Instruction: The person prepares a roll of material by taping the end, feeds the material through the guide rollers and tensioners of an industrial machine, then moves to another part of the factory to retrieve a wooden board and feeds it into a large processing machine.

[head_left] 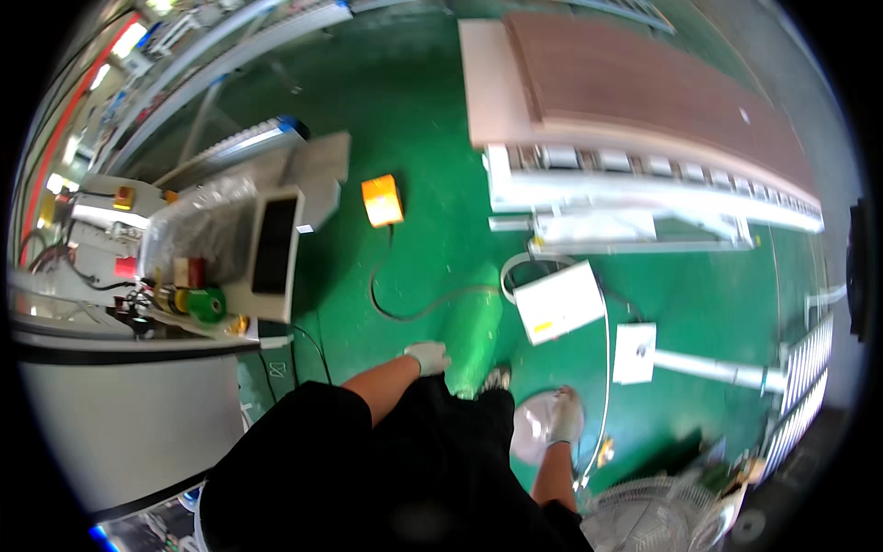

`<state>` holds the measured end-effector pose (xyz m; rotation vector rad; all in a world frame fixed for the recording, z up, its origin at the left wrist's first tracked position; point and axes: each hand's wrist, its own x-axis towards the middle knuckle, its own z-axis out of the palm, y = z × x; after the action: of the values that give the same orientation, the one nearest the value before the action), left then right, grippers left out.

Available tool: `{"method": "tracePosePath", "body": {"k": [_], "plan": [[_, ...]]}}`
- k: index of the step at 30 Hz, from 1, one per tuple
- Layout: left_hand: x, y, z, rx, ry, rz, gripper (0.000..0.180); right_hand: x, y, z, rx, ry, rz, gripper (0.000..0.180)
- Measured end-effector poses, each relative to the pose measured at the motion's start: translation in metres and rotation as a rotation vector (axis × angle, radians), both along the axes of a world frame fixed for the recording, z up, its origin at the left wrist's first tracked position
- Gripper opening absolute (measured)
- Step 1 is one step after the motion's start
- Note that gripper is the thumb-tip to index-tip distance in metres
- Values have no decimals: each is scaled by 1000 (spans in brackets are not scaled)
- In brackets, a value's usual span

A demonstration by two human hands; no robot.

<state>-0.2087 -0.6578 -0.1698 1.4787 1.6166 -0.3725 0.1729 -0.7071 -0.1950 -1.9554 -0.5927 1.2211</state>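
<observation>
Black clothing [405, 478] fills the lower view, with both gloved hands hanging beside it. Right hand [565, 416] grips a clear plastic bag [532, 431] at its left side, low over the green floor [432, 120]. Left hand [428, 357] hangs loosely curled, holding nothing, well apart from the bag.

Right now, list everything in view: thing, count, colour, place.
floor: one, green, underneath everything
wooden boards: a stack, brown over pale, on the roller conveyor, top right
roller conveyor: one, white, upper right
foot pedal: one, orange, on the floor, centre, cable trailing
control screen: one, dark in a white case, left
tape roll: one, green, on the left bench
flat box: one, white, on the floor, centre right
fan: one, white, bottom right
left hand: gloved, white, empty, by the dark clothing
right hand: gloved, white, over a pale round object
</observation>
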Motion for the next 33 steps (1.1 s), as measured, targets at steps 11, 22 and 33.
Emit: {"method": "tracePosePath", "body": {"k": [11,22,33], "plan": [[-68,335,0,257,70,-31,44,-124,554,235,726,-1142,558,47],[-199,512,9,214,-51,276,49,-148,598,175,492,-1362,590,58],[-240,567,1,-179,-6,127,54,-147,607,169,489,-1403,539,59]]}}
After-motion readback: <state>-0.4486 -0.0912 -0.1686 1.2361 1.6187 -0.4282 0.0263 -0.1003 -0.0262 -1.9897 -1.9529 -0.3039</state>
